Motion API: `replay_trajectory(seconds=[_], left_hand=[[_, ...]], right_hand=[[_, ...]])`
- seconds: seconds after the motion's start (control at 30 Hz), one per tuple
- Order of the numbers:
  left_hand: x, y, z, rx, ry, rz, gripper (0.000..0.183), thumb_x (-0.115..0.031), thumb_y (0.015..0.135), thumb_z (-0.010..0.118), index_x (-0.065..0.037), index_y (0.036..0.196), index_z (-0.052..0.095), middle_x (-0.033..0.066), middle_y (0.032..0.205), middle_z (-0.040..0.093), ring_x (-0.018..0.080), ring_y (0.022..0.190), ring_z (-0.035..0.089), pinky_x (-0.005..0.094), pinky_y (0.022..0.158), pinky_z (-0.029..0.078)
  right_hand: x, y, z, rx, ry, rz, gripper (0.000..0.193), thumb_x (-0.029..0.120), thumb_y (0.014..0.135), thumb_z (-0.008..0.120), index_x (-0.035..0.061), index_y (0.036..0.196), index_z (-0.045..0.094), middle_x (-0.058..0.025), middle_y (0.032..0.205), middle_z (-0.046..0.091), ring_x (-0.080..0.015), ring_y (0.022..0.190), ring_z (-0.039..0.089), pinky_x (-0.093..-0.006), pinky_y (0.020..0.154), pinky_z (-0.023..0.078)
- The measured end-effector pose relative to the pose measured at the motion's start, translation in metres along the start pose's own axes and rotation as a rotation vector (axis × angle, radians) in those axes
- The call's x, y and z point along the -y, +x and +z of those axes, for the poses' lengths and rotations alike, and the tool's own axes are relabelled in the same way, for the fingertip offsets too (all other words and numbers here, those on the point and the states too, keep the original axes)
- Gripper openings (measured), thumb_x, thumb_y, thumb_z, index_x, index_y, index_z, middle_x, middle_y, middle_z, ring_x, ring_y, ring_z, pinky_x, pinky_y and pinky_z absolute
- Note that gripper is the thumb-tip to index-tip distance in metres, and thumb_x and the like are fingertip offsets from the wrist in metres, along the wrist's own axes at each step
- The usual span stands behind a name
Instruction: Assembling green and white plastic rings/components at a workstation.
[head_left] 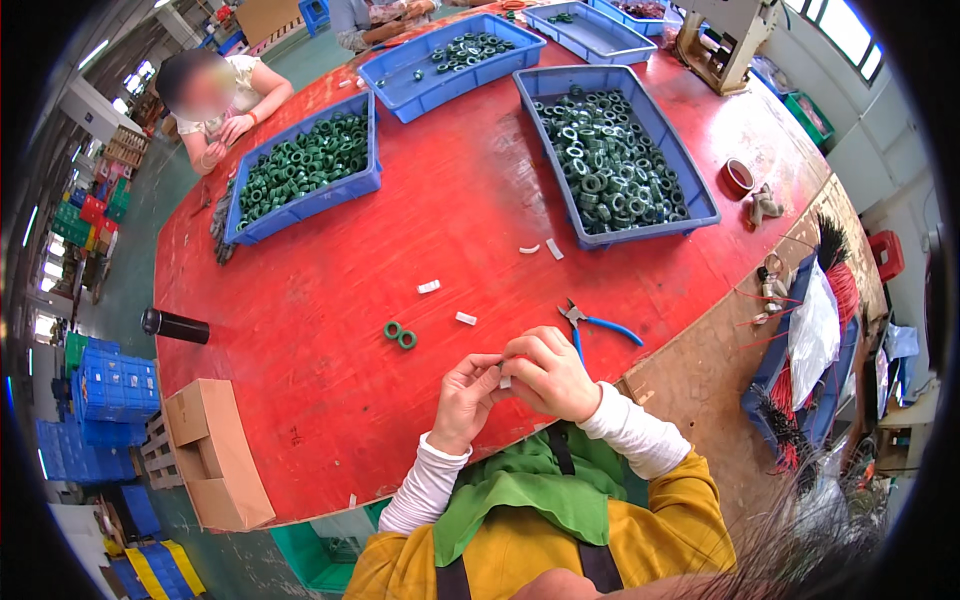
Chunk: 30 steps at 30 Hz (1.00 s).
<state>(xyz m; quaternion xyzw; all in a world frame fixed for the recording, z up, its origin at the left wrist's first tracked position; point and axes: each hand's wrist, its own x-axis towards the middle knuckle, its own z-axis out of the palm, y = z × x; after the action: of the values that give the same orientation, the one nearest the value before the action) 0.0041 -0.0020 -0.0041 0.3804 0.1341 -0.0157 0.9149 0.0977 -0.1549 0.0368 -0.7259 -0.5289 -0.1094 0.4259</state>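
Observation:
My left hand (464, 398) and my right hand (551, 374) meet over the near edge of the red table, fingers pinched together. Between their fingertips shows a small white piece (505, 382), mostly covered, so its kind is unclear. Just beyond my right hand lie blue-handled cutting pliers (607, 325) with their jaws apart. A pair of green rings (400, 335) rests on the table to the left of my hands. Small white pieces (466, 318) are scattered farther off, one of them (429, 287) beyond the rings.
Blue trays of green rings stand at the far left (372, 183) and far right (707, 218), with more behind. A black bottle (176, 326) and a cardboard box (250, 490) are at left. Red tape (738, 177) lies at right. Another person (230, 100) sits far left.

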Motion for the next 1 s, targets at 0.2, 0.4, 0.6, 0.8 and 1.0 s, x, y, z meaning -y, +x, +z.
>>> replay_trajectory(seconds=[0.2, 0.4, 0.6, 0.8, 1.0], left_hand=[[0.005, 0.003, -0.004, -0.063, -0.140, -0.012, 0.015, -0.009, 0.094, 0.053, -0.003, 0.108, 0.054, 0.0098, 0.098, 0.064, 0.0185, 0.089, 0.064, 0.0360, 0.081, 0.055], [0.004, 0.003, -0.001, -0.054, -0.246, -0.014, 0.012, -0.009, 0.093, 0.055, -0.005, 0.105, 0.055, 0.0105, 0.099, 0.065, 0.0196, 0.089, 0.064, 0.0342, 0.077, 0.054], [0.019, 0.008, 0.001, -0.039, -0.264, 0.077, 0.011, -0.008, 0.093, 0.054, -0.007, 0.104, 0.057, 0.0100, 0.098, 0.065, 0.0199, 0.090, 0.064, 0.0346, 0.080, 0.054], [0.016, 0.005, 0.011, -0.059, -0.140, 0.152, 0.011, -0.006, 0.092, 0.054, -0.004, 0.103, 0.056, 0.0107, 0.097, 0.065, 0.0208, 0.091, 0.064, 0.0372, 0.081, 0.055], [0.009, 0.002, 0.013, -0.033, 0.032, 0.189, 0.013, -0.006, 0.091, 0.057, 0.000, 0.102, 0.056, 0.0107, 0.095, 0.065, 0.0189, 0.087, 0.065, 0.0368, 0.080, 0.057]], right_hand=[[-0.003, -0.006, 0.006, -0.120, -0.066, -0.163, 0.018, 0.009, 0.066, 0.068, 0.0096, 0.082, 0.059, -0.0036, 0.093, 0.060, -0.0252, 0.093, 0.057, -0.0421, 0.082, 0.045], [0.001, -0.017, 0.010, -0.153, -0.084, -0.057, 0.017, 0.010, 0.068, 0.067, 0.0125, 0.083, 0.059, 0.0014, 0.090, 0.063, -0.0243, 0.096, 0.056, -0.0487, 0.091, 0.040], [0.019, -0.028, 0.024, -0.256, -0.116, 0.124, 0.019, 0.008, 0.070, 0.070, 0.0142, 0.083, 0.058, 0.0044, 0.086, 0.067, -0.0224, 0.091, 0.053, -0.0454, 0.090, 0.034], [0.009, -0.011, 0.008, -0.334, -0.067, 0.189, 0.020, 0.003, 0.069, 0.068, 0.0119, 0.084, 0.058, 0.0017, 0.082, 0.066, -0.0225, 0.086, 0.052, -0.0430, 0.085, 0.035], [-0.006, -0.002, 0.002, -0.311, -0.063, 0.144, 0.020, 0.005, 0.069, 0.070, 0.0112, 0.083, 0.057, 0.0020, 0.079, 0.064, -0.0212, 0.082, 0.052, -0.0408, 0.081, 0.036]])
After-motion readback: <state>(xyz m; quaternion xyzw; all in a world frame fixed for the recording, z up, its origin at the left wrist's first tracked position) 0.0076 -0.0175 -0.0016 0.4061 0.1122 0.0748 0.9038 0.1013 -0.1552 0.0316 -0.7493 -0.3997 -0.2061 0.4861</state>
